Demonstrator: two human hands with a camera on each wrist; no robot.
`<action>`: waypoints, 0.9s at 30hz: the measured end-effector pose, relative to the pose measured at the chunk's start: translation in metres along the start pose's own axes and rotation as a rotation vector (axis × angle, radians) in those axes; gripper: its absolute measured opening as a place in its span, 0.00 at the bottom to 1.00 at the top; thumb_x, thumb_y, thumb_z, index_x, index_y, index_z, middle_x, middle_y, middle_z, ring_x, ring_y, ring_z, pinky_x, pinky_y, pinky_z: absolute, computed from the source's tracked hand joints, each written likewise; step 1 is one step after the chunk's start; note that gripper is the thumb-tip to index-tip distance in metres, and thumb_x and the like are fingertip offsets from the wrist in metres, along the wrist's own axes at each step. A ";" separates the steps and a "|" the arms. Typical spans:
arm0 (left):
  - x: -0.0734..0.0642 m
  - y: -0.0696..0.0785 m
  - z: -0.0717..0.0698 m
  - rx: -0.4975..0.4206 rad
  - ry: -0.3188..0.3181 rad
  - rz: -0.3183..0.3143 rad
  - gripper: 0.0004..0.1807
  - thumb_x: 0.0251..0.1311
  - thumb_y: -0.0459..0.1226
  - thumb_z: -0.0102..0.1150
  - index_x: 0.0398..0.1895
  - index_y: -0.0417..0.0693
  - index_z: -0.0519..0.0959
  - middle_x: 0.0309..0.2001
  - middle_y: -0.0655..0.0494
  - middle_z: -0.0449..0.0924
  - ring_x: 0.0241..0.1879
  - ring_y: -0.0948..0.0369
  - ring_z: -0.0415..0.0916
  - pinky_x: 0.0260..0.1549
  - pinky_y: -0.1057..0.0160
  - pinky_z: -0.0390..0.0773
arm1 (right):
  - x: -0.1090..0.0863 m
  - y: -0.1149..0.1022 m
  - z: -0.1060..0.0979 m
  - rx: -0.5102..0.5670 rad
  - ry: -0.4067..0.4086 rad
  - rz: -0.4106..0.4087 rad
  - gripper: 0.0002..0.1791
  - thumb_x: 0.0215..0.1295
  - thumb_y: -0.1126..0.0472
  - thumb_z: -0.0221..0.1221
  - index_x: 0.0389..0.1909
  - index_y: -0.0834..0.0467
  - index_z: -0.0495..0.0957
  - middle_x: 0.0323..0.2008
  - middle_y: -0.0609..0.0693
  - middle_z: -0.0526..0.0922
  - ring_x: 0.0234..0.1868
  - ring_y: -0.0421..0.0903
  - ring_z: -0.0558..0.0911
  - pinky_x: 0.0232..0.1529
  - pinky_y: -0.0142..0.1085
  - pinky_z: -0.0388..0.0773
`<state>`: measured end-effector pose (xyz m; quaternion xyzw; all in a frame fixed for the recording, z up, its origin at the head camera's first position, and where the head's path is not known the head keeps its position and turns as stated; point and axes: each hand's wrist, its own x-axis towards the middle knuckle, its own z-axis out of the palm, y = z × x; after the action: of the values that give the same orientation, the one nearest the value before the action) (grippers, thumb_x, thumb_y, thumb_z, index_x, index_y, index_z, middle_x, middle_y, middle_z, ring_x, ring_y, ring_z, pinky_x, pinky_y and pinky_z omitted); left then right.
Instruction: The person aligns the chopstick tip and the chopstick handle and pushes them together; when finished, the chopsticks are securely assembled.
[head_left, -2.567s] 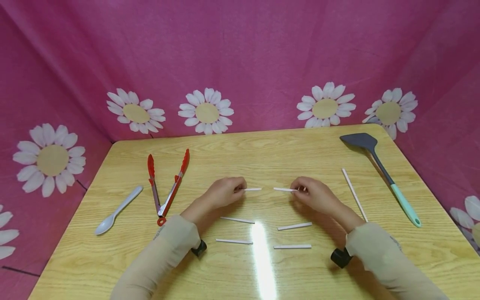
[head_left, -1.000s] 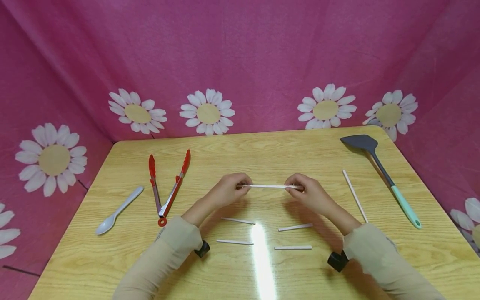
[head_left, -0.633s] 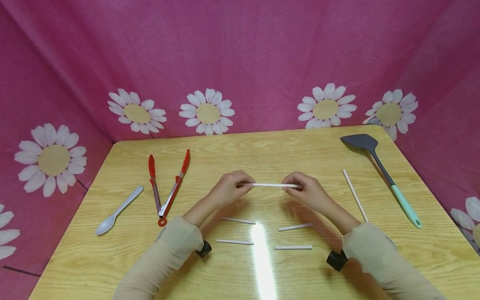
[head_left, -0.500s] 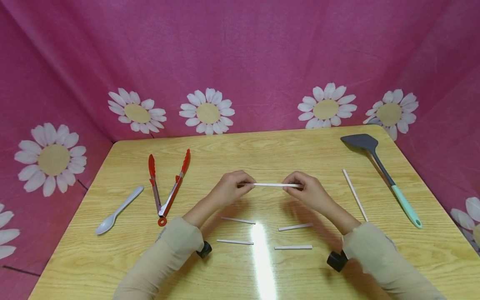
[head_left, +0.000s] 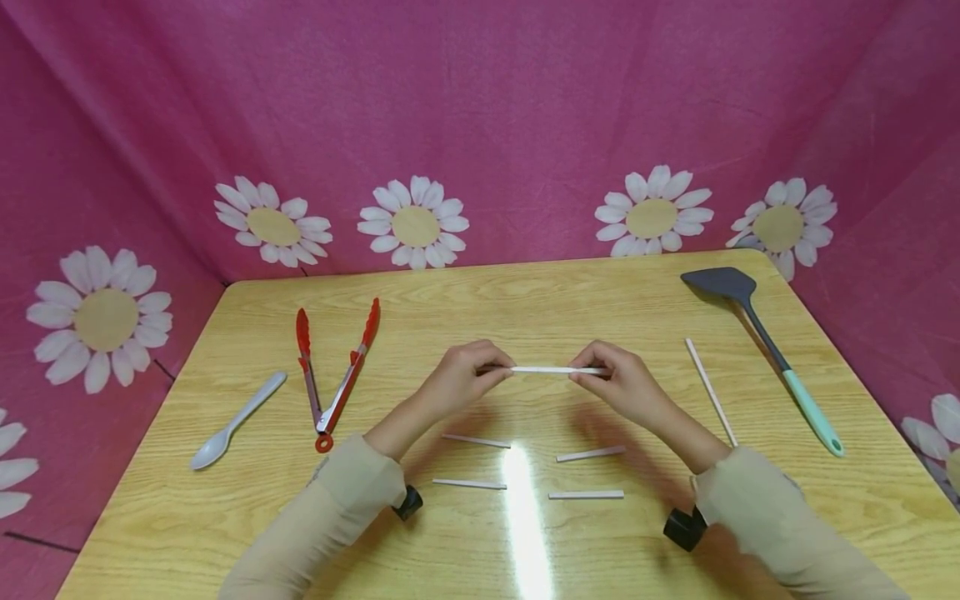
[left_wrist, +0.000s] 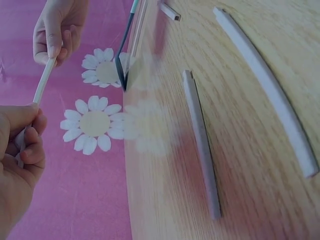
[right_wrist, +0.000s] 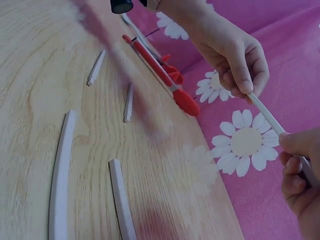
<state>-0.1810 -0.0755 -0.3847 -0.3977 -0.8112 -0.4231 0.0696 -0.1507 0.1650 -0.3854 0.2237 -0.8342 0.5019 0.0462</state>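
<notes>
Above the middle of the table, my left hand (head_left: pixel 459 379) pinches a slim white stick (head_left: pixel 525 368) between thumb and fingers. My right hand (head_left: pixel 621 383) pinches a second white stick (head_left: pixel 556 370) the same way. The two sticks meet end to end in one straight line, with a faint seam between the hands. Their outer ends are hidden inside the fingers. Nearer the body lie two short white sticks on the left, one of them a notched stick (left_wrist: pixel 201 145), and two on the right, including a front stick (head_left: pixel 587 495).
A longer white stick (head_left: pixel 710 392) and a spatula (head_left: pixel 765 333) with a mint handle lie at the right. Red-tipped tongs (head_left: pixel 341 396), spread apart, and a pale spoon (head_left: pixel 238 421) lie at the left. Behind the wooden table (head_left: pixel 510 308) hangs a pink flowered cloth (head_left: pixel 525 125).
At first the two held sticks were apart with a gap between them. The hands brought their ends together and rose slightly; in the latest moments the hands have shifted a little to the right.
</notes>
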 end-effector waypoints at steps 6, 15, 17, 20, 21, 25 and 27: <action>-0.001 0.000 -0.002 0.012 -0.008 0.001 0.02 0.52 0.28 0.59 0.29 0.38 0.80 0.27 0.52 0.78 0.26 0.65 0.72 0.26 0.73 0.73 | 0.000 -0.002 0.002 0.003 -0.002 0.010 0.03 0.54 0.70 0.59 0.30 0.64 0.74 0.28 0.53 0.76 0.25 0.34 0.71 0.23 0.28 0.71; 0.008 0.005 0.000 0.045 -0.002 0.037 0.02 0.53 0.29 0.59 0.30 0.39 0.79 0.27 0.54 0.77 0.27 0.65 0.72 0.27 0.75 0.73 | 0.004 -0.011 -0.008 -0.278 -0.002 -0.012 0.04 0.52 0.69 0.62 0.26 0.58 0.76 0.25 0.47 0.77 0.28 0.39 0.74 0.29 0.31 0.74; 0.009 0.006 0.001 0.048 -0.002 0.040 0.02 0.53 0.29 0.59 0.30 0.39 0.80 0.27 0.53 0.77 0.28 0.65 0.74 0.28 0.76 0.73 | 0.004 -0.012 -0.010 -0.372 -0.004 -0.063 0.05 0.50 0.68 0.64 0.25 0.57 0.77 0.25 0.46 0.77 0.29 0.42 0.74 0.31 0.35 0.74; 0.009 0.007 0.002 0.051 -0.022 0.027 0.02 0.53 0.29 0.59 0.30 0.39 0.79 0.29 0.53 0.77 0.29 0.64 0.75 0.29 0.76 0.73 | 0.004 -0.014 -0.011 -0.539 -0.005 -0.138 0.06 0.47 0.65 0.66 0.23 0.57 0.77 0.24 0.46 0.76 0.30 0.44 0.73 0.33 0.39 0.71; 0.010 0.007 0.002 0.054 -0.031 0.018 0.03 0.54 0.30 0.58 0.32 0.39 0.79 0.30 0.53 0.77 0.30 0.63 0.74 0.30 0.75 0.73 | 0.004 -0.015 -0.012 -0.596 -0.006 -0.160 0.06 0.47 0.64 0.66 0.23 0.56 0.77 0.24 0.46 0.76 0.30 0.45 0.72 0.32 0.40 0.70; 0.010 0.005 0.000 0.070 0.000 -0.044 0.09 0.59 0.33 0.53 0.42 0.39 0.76 0.40 0.50 0.74 0.37 0.59 0.73 0.35 0.68 0.75 | 0.001 -0.016 -0.014 -0.698 -0.001 -0.163 0.07 0.47 0.64 0.67 0.22 0.56 0.76 0.23 0.46 0.74 0.27 0.44 0.71 0.26 0.37 0.69; 0.008 0.002 -0.003 0.082 0.070 -0.067 0.11 0.60 0.33 0.52 0.45 0.38 0.74 0.44 0.49 0.72 0.39 0.57 0.71 0.36 0.63 0.75 | -0.002 -0.015 -0.017 -0.678 0.015 -0.110 0.06 0.48 0.65 0.65 0.22 0.57 0.76 0.23 0.47 0.73 0.25 0.43 0.71 0.23 0.35 0.68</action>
<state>-0.1860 -0.0723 -0.3776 -0.3520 -0.8377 -0.4053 0.1002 -0.1456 0.1739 -0.3654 0.2367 -0.9399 0.1943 0.1510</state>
